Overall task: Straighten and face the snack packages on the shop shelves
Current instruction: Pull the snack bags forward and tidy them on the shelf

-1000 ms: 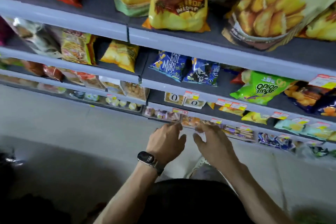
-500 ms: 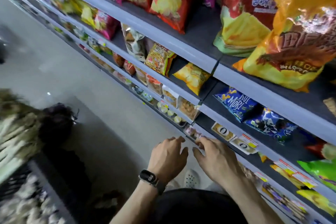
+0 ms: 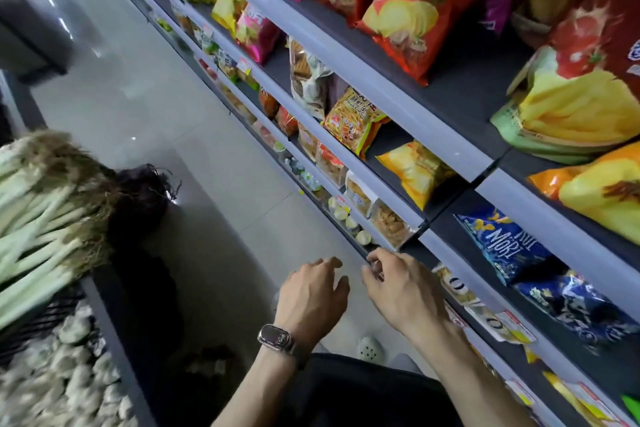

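A pale, glossy tiled floor [image 3: 166,87] runs down the aisle and catches streaks of overhead light. Grey-edged shelves [image 3: 433,123] line the right side. On the left stands a dark produce stand [image 3: 114,333] with green onions [image 3: 38,204] and white bulbs [image 3: 69,385].

Large white characters "薯片" run across a red crisp bag [image 3: 415,10] high on the rack. Lower down, a blue packet [image 3: 502,246] reads "MORI". Beneath it, flat packs [image 3: 457,286] each show a big "0". The price tags [image 3: 344,203] are too blurred to read.
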Available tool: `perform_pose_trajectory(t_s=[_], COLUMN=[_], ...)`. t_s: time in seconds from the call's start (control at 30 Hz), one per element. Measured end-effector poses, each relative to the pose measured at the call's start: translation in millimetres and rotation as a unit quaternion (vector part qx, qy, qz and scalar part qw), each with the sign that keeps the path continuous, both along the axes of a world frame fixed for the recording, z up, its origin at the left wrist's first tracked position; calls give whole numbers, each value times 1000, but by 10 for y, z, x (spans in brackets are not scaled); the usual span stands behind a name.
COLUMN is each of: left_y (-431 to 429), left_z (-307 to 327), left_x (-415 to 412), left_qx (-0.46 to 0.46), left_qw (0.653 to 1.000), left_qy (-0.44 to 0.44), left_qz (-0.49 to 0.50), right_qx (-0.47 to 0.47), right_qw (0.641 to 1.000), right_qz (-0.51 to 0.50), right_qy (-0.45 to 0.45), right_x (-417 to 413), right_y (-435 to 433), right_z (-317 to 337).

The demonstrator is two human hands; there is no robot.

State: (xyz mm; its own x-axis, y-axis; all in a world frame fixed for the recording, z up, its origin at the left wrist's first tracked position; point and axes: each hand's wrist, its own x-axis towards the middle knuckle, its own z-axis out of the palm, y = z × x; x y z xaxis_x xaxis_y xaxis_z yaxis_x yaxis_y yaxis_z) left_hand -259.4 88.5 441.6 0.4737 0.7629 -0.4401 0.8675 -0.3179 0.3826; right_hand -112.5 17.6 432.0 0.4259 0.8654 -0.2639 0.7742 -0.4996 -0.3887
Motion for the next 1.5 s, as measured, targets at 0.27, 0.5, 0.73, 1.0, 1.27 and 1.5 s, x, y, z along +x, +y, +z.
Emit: perform_pose_trajectory(t_s=[0.27,0.5,0.73,1.0,1.27,1.5], left_y=[1114,2035,2621,3242,3434,3347], left_z=[-69,-180,-308,-618,-935,-1019], left_x=[-225,-286,147,1126,1639,1765], left_qx=[7,23,24,27,-45,-61], left_qw=[999,990,978,976,979,974], left_qy=[-12,-19,-50,-144,-170,-176], left_qz=[-45,-134,-201,-162,-104,-130], right_qx=[-8,0,-52,59,148,175], right_qw=[998,988,978,886,738,647], right_qz=[-53,-103,-180,-455,-626,-688], right_qy=[-28,-112,-90,65,203,278], right_x=[-257,-668,-605,254,977,1157], right_y=[847,1331,1427,1425,1689,1820], right_z=[-187,-206,-142,-543,-637,-612])
